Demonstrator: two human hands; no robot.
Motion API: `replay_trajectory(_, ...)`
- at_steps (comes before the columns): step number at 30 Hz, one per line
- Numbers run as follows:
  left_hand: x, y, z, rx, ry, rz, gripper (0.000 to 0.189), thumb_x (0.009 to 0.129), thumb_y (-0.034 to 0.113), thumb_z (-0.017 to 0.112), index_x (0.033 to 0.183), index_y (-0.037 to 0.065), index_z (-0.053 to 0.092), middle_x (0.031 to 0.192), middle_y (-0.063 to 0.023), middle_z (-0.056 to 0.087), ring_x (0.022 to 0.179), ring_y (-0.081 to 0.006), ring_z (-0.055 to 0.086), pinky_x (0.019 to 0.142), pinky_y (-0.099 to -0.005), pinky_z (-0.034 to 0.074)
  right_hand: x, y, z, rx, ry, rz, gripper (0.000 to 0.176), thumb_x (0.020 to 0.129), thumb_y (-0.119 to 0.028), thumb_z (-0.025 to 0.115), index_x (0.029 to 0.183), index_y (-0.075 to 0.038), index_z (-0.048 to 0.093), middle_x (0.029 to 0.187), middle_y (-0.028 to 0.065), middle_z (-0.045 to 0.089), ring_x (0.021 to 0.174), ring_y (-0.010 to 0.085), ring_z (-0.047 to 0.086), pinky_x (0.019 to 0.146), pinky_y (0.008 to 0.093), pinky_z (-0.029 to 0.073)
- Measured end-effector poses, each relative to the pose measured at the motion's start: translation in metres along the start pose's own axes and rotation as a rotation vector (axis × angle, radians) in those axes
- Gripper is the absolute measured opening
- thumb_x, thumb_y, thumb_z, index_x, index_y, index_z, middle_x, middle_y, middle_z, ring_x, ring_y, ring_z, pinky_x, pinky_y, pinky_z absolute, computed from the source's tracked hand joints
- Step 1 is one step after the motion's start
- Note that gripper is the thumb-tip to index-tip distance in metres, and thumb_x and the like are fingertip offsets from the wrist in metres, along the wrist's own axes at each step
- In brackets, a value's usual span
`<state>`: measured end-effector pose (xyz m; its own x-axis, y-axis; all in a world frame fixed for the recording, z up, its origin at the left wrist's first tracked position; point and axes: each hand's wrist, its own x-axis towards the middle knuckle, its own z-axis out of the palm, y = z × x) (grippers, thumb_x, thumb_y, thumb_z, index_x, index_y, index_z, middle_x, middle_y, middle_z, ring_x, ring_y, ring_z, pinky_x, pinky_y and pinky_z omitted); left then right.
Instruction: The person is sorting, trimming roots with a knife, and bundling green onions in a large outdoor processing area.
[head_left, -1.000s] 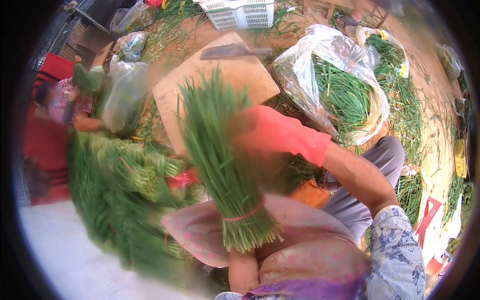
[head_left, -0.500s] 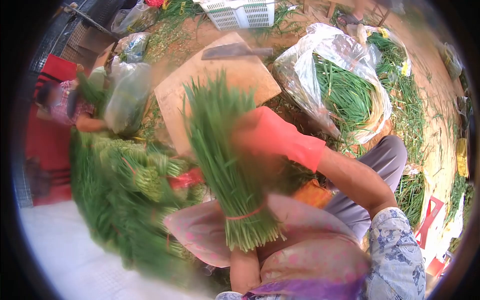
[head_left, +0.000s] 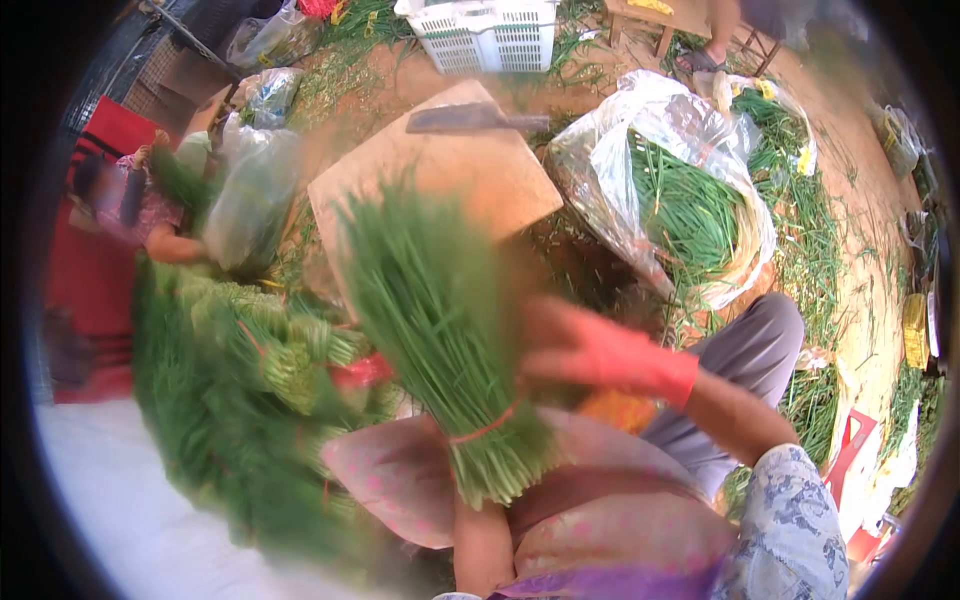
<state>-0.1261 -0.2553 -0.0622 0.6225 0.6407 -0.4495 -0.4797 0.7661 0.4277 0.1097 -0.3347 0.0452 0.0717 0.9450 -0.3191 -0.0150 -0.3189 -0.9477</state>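
Blurring beside edge of bundle (head_left: 435, 325); right hand (head_left: 600, 350)

I observe the right hand (head_left: 600, 352), gloved in red and motion-blurred, beside an upright, tilted green bunch (head_left: 430, 290). A red band (head_left: 484, 425) encircles its lower section. The left forearm (head_left: 483, 550) extends behind the bunch base; I cannot see that hand. Beyond, a cleaver (head_left: 456, 119) lies on a board (head_left: 500, 185), left of an open plastic bag (head_left: 648, 115) containing greens.
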Motion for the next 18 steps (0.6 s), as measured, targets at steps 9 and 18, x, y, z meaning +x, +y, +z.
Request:
replay_trajectory(9, 0.122, 0.066, 0.051, 0.159, -0.303, 0.322, 0.079, 0.095, 0.055, 0.058, 0.152, 0.004, 0.038, 0.154, -0.0122, 0.043, 0.141, -0.0301, 0.043, 0.117, -0.0501, 0.036, 0.14, -0.104, -0.026, -0.496, -0.152, -0.31, 0.099, 0.075, -0.027, 0.082, 0.154, -0.003, 0.028, 0.125, 0.0245, 0.063, 0.113, 0.0358, 0.066, 0.095, 0.0439, 0.052)
replay_trajectory(18, 0.134, 0.043, -0.019, 1.0, -0.079, -0.279, 0.043, 0.092, 0.013, 0.072, 0.132, 0.001, 0.062, 0.12, -0.0099, 0.07, 0.11, -0.0204, 0.066, 0.095, -0.0334, 0.054, 0.27, -0.037, -0.09, -0.827, 0.049, -0.464, 0.061, 0.08, -0.016, 0.075, 0.136, -0.006, 0.053, 0.115, 0.0179, 0.07, 0.106, 0.0347, 0.068, 0.089, 0.0436, 0.054)
